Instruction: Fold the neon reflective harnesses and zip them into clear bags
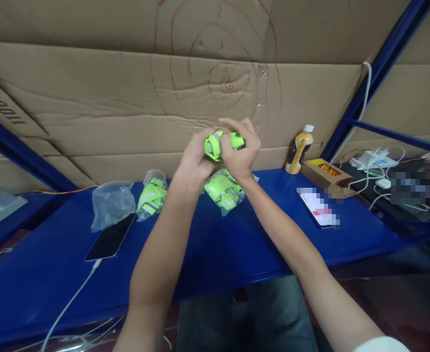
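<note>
Both my hands hold a bunched neon-green bundle with silver-grey reflective strips, likely folded fabric [215,145], up above the blue table. My left hand [196,154] wraps its left side, and the fingers are closed on it. My right hand [242,149] grips the right side with thumb and some fingers, while one finger stretches out above. Below them on the table lies a similar green bundle in a clear plastic bag [224,190]. Left of my left forearm sits another bagged green bundle [153,196]. Beside that stands a crumpled clear plastic bag [112,203].
A dark phone [112,238] with a white cable lies at the left, partly under the clear bag. On the right are a lit phone [315,208], a yellow drink bottle [300,150] and an open cardboard box [327,176]. Cardboard sheets [126,107] stand behind the blue table [237,252].
</note>
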{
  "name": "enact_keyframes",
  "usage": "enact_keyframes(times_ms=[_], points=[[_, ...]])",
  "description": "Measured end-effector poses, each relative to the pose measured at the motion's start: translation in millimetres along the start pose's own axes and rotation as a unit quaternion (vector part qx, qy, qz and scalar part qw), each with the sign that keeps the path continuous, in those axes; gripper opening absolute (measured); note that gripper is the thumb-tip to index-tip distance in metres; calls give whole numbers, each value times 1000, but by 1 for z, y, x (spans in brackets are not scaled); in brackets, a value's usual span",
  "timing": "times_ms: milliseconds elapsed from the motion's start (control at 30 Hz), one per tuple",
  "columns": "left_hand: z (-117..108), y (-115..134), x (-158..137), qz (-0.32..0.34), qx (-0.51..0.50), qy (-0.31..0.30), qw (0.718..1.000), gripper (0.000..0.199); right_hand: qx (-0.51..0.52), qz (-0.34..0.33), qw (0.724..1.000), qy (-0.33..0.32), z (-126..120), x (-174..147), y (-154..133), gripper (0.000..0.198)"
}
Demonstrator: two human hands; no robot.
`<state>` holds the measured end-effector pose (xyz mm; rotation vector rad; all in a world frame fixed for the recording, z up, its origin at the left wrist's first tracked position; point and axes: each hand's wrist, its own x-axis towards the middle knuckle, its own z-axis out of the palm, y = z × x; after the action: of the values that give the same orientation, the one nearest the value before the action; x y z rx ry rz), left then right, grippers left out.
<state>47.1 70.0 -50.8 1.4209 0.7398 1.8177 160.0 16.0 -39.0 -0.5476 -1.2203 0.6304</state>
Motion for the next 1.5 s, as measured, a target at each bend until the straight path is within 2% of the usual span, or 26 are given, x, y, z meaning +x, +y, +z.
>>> enact_keyframes(times_ms=[67,133,200,233,333,400,467,633,733,867,1000,1133,1267,1367,1433,1500], points=[[-5,3,4,23,32,17,999,32,22,-9,1000,-16,3,-1,5,16],[-1,12,-1,83,67,86,991,28,64,-6,998,-3,10,2,10,15],[9,24,-11,182,123,149,964,22,126,46,991,21,17,8,13,17],[13,31,-16,230,157,158,947,19,159,86,983,27,20,13,14,20],[18,46,-30,340,232,116,904,11,246,197,949,0,21,27,13,25],[16,50,-33,379,253,85,886,12,268,230,935,-29,15,36,13,31],[12,50,-32,398,259,67,878,13,258,240,935,-42,9,41,15,36],[6,47,-32,403,270,25,874,23,215,235,945,-79,3,39,15,17],[8,41,-34,387,291,27,875,23,180,186,965,-37,5,36,13,22],[15,23,-28,329,276,46,902,26,131,95,986,38,5,34,22,25],[25,16,-22,268,236,108,928,22,97,39,993,55,8,26,26,17],[20,27,-19,286,215,184,915,22,92,42,995,15,19,9,11,18],[-3,24,-6,263,217,233,911,41,108,44,993,-10,31,-9,-1,24],[-13,14,1,249,217,232,915,48,94,79,992,16,36,-17,-4,32],[-10,10,-2,254,221,239,911,47,84,94,991,40,37,-17,-3,32],[0,8,-9,258,227,245,907,47,81,78,991,69,35,-13,0,27]])
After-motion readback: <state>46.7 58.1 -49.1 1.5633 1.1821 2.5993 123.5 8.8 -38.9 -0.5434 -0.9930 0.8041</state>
